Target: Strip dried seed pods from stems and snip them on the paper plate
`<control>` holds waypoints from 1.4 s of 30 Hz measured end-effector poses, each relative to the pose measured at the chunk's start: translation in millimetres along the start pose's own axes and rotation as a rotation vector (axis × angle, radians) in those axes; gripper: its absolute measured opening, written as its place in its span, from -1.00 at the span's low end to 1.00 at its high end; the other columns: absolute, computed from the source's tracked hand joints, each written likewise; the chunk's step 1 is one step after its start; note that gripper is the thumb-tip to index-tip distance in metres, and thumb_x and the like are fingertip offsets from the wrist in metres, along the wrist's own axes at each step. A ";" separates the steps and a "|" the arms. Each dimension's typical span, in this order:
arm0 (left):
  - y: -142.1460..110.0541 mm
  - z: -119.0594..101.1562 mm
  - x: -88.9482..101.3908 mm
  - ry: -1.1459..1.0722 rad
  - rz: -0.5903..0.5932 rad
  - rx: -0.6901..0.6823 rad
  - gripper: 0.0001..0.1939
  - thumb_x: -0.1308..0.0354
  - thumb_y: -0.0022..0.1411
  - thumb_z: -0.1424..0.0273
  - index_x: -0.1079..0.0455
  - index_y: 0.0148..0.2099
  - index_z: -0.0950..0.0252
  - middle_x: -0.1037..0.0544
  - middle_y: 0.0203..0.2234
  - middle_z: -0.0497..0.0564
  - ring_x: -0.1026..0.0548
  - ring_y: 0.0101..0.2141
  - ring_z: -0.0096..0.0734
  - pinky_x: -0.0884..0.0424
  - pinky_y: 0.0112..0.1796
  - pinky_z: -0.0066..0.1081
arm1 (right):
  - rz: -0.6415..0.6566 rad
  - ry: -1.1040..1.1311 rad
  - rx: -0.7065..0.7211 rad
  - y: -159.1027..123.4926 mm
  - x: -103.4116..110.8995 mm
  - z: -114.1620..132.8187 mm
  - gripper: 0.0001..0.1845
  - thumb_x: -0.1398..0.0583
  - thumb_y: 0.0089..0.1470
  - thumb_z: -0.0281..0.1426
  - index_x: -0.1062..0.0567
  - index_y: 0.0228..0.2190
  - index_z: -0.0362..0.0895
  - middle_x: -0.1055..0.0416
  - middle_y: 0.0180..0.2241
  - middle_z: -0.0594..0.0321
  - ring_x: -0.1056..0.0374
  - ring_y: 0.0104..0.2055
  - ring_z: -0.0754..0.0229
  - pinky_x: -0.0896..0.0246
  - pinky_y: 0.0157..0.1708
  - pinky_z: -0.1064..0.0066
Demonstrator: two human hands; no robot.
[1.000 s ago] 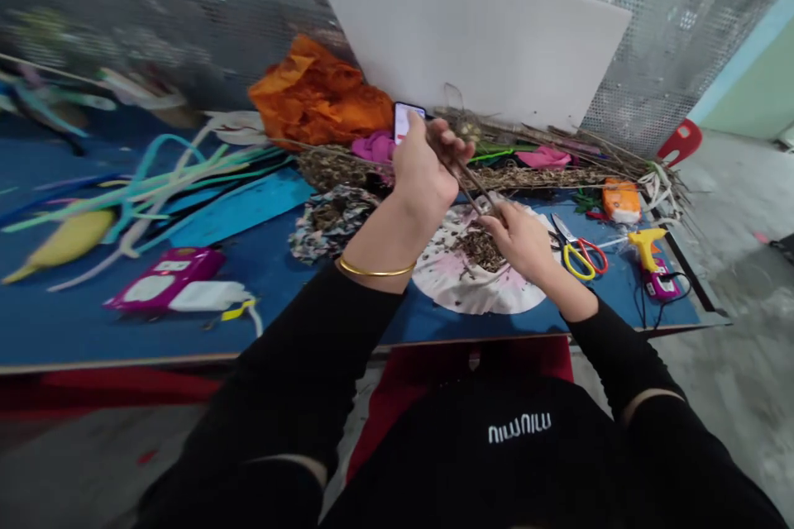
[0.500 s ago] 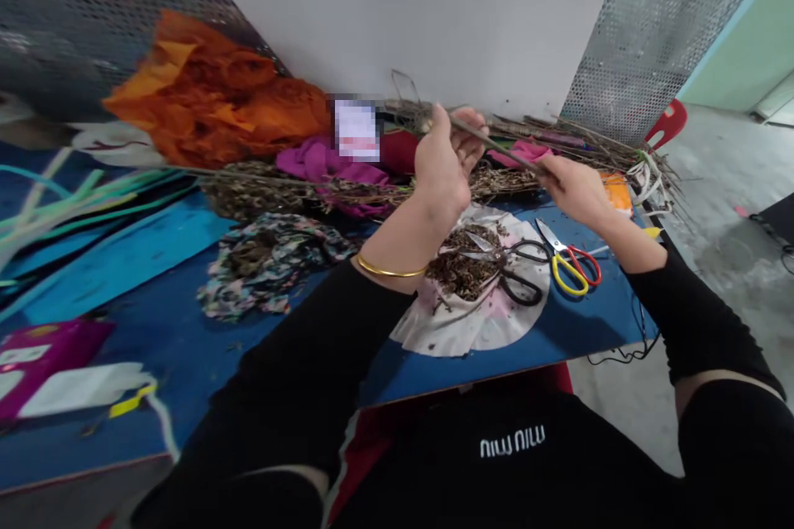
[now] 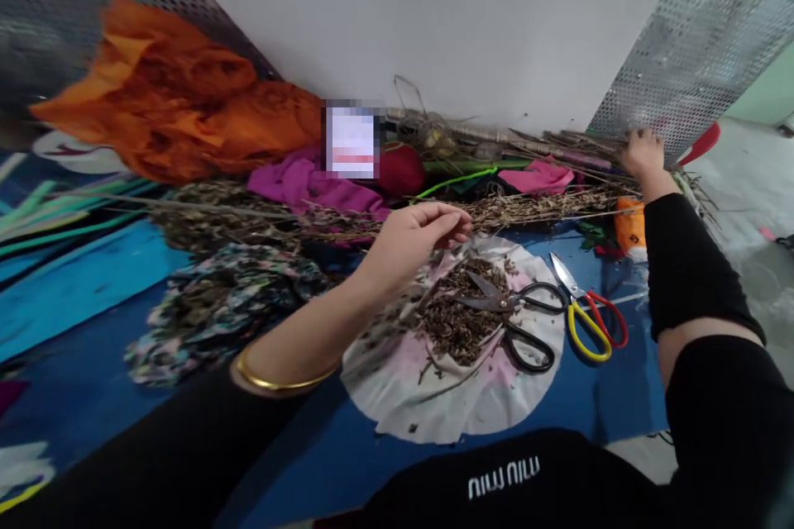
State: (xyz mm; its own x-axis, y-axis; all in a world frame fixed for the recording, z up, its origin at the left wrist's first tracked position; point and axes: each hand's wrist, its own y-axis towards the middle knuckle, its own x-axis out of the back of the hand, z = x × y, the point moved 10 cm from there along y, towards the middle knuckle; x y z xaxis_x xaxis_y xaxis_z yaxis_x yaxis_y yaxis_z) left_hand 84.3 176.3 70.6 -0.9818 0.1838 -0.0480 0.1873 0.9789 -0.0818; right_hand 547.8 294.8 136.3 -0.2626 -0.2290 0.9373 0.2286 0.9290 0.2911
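Note:
My left hand [image 3: 418,235] hovers over the far edge of a round white cloth [image 3: 422,417], fingers curled in and thumb against them. Whatever it may hold is hidden. On that cloth lies a heap of dried plant bits [image 3: 456,326], with black-handled scissors [image 3: 505,306] resting open on top. At the back right my right hand [image 3: 645,150] reaches down onto a bundle of dry sticks [image 3: 567,147], its fingers bent around their ends and partly hidden. Scissors with one red and one yellow handle [image 3: 586,306] lie right of the cloth.
A large white board [image 3: 422,25] stands behind the table [image 3: 608,405]. Orange crumpled fabric [image 3: 186,99], a purple cloth [image 3: 316,186] and dried stalks [image 3: 514,207] line the back. A patterned cloth [image 3: 229,306] is left of my arm. An orange packet [image 3: 631,227] lies at right.
My right hand has moved right and back, from a stick held across both hands to the stick bundle. The left hand has come lower and nearer, its open fingers now curled. The view has shifted.

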 end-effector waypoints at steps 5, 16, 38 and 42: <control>-0.7 -0.8 6.0 0.129 0.023 0.018 -0.77 -0.43 0.15 0.20 -0.65 -0.28 0.27 -0.73 -0.29 0.10 -0.62 -0.37 -0.36 -0.55 -0.34 -0.42 | -0.028 0.084 0.084 6.1 12.2 16.1 -0.46 -0.15 0.37 -0.32 -0.53 0.24 -0.34 -0.36 0.21 -0.37 -0.22 0.13 -0.07 0.09 0.02 0.10; -5.7 -20.8 4.8 0.381 -0.038 -0.129 -0.83 -0.24 0.31 0.35 -0.65 -0.25 0.25 -0.72 -0.32 0.05 -0.65 -0.34 -0.35 -0.61 -0.22 -0.37 | 0.004 -0.194 0.337 -5.2 14.4 58.9 -0.07 0.32 0.53 -0.17 -0.50 0.02 -0.78 -0.38 0.13 -0.39 -0.22 0.25 -0.08 0.08 -0.07 -0.13; -18.2 9.7 19.6 1.068 0.099 -0.317 -0.62 -0.10 0.30 0.24 -0.72 -0.02 0.13 -0.75 -0.02 0.03 -0.68 -0.02 -0.04 -0.54 0.05 -0.19 | 0.229 -0.127 0.601 -154.8 18.2 130.3 -0.58 -0.20 0.36 -0.24 -0.56 0.06 -0.31 -0.51 0.09 -0.22 -0.39 0.10 -0.12 -0.11 0.03 0.12; -9.1 5.5 26.9 1.080 0.006 -0.429 -0.61 -0.12 0.33 0.32 -0.68 0.09 0.15 -0.69 0.14 0.05 -0.59 0.19 -0.02 -0.45 0.24 -0.13 | 0.091 -0.108 0.463 -161.2 -10.8 131.8 -0.62 -0.01 0.40 -0.43 -0.48 0.07 -0.34 -0.53 -0.01 -0.17 -0.40 -0.01 -0.07 -0.12 0.11 0.06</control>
State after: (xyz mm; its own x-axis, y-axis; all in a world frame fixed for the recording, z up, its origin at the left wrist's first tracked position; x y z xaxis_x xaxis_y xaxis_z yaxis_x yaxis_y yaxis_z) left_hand 56.3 171.8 64.5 -0.5357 -0.0333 0.8437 0.3692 0.8894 0.2695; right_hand 390.3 185.9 54.0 -0.3628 -0.1322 0.9224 -0.1793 0.9813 0.0702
